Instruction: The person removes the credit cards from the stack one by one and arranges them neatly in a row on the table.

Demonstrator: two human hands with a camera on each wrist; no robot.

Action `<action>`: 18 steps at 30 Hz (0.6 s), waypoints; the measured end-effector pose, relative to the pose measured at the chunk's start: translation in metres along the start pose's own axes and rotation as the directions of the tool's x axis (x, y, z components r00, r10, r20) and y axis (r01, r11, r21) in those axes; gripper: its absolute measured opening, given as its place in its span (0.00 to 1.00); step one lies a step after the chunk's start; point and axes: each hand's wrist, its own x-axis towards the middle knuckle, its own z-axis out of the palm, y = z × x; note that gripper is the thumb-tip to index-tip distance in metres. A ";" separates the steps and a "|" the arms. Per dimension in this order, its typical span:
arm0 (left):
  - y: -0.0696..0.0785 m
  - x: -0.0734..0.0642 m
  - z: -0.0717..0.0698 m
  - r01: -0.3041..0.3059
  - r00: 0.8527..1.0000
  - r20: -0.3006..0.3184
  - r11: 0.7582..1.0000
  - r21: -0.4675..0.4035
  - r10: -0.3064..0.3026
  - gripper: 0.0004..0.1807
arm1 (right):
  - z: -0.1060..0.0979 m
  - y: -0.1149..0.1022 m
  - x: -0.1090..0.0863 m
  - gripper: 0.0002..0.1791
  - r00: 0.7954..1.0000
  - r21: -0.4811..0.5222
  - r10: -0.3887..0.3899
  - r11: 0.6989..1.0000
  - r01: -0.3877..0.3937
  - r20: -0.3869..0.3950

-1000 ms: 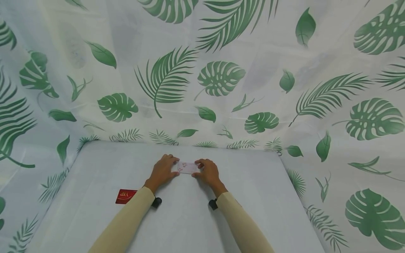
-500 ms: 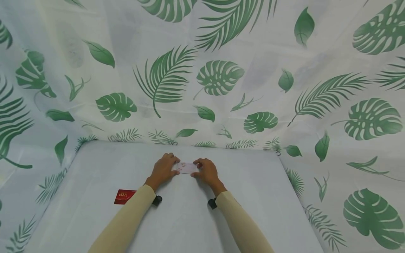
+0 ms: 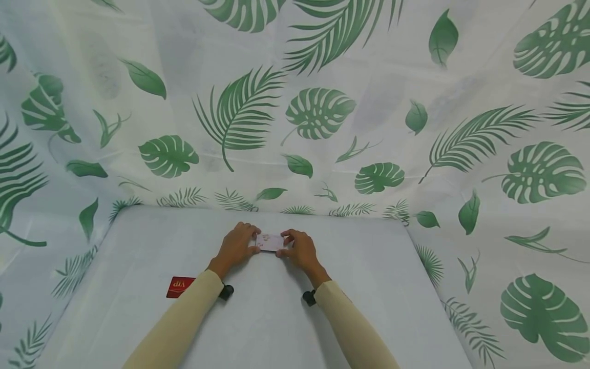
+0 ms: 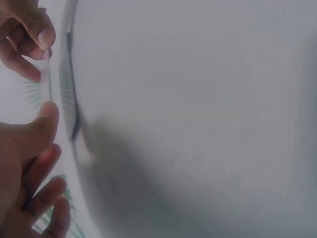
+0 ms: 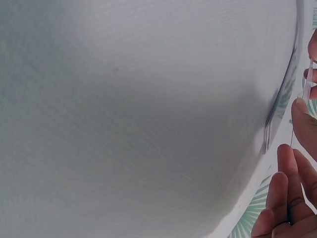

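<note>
At the back hangs a leaf-print sheet (image 3: 276, 197), with a white surface (image 3: 272, 318) below. Beige left sleeve (image 3: 177, 323) blocks part of a red VIP card (image 3: 178, 287). Left hand (image 3: 234, 247) and right hand (image 3: 300, 250) pinch opposite ends of a pale card (image 3: 270, 243) near the far edge, nudged slightly left since a moment ago. Its print's too tiny to make out.

The head view looks forward and down from above, well back from the left hand (image 3: 234, 248) and right hand (image 3: 301, 251), with the table (image 3: 258, 323) toward six o'clock and leaf-printed sheeting (image 3: 258, 113) toward twelve. Each wrist view sits much nearer, mostly filled by the table; the left's holds both hands from eight to ten o'clock, the right's from two to five (the pale card (image 3: 269, 243) shows nearly edge-on in each).
</note>
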 end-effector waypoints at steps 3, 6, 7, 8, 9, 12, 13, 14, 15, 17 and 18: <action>0.001 -0.001 -0.003 -0.004 1.000 -0.013 1.000 0.006 0.004 0.28 | -0.001 -0.001 0.000 0.30 1.000 0.001 -0.007 1.000 0.007 -0.009; 0.002 -0.002 -0.006 -0.013 1.000 -0.024 1.000 0.019 0.013 0.29 | -0.002 -0.002 -0.001 0.29 1.000 -0.007 -0.021 1.000 0.021 -0.022; 0.002 -0.003 -0.007 -0.018 0.999 -0.028 1.000 0.024 0.019 0.29 | -0.002 -0.003 -0.001 0.29 0.999 -0.009 -0.024 1.000 0.024 -0.026; 0.003 -0.004 -0.008 -0.022 0.999 -0.032 0.999 0.027 0.023 0.29 | -0.002 -0.003 -0.001 0.29 0.999 -0.013 -0.026 1.000 0.025 -0.027; 0.003 -0.005 -0.010 -0.025 0.999 -0.035 0.999 0.025 0.026 0.29 | -0.002 -0.004 -0.002 0.29 0.999 -0.017 -0.027 0.999 0.027 -0.029; 0.004 -0.008 -0.013 -0.036 0.998 -0.046 0.999 0.013 0.037 0.29 | -0.003 -0.007 -0.004 0.29 0.999 -0.012 -0.029 1.000 0.029 -0.032; 0.004 -0.009 -0.015 -0.038 0.998 -0.049 0.999 0.008 0.039 0.29 | -0.004 -0.007 -0.005 0.29 0.999 -0.011 -0.032 0.999 0.032 -0.033; 0.004 -0.010 -0.016 -0.041 0.998 -0.051 0.999 0.002 0.041 0.29 | -0.004 -0.008 -0.006 0.29 0.999 -0.007 -0.034 0.999 0.034 -0.034; 0.004 -0.011 -0.017 -0.046 0.997 -0.054 0.999 0.002 0.046 0.29 | -0.005 -0.009 -0.007 0.29 0.999 -0.004 -0.038 0.999 0.038 -0.034; 0.004 -0.014 -0.019 -0.058 0.997 -0.059 0.998 0.000 0.058 0.29 | -0.005 -0.011 -0.010 0.29 0.998 0.005 -0.044 0.999 0.044 -0.034; 0.004 -0.015 -0.020 -0.062 0.996 -0.061 0.998 0.003 0.062 0.29 | -0.005 -0.012 -0.011 0.29 0.998 0.003 -0.046 0.999 0.046 -0.032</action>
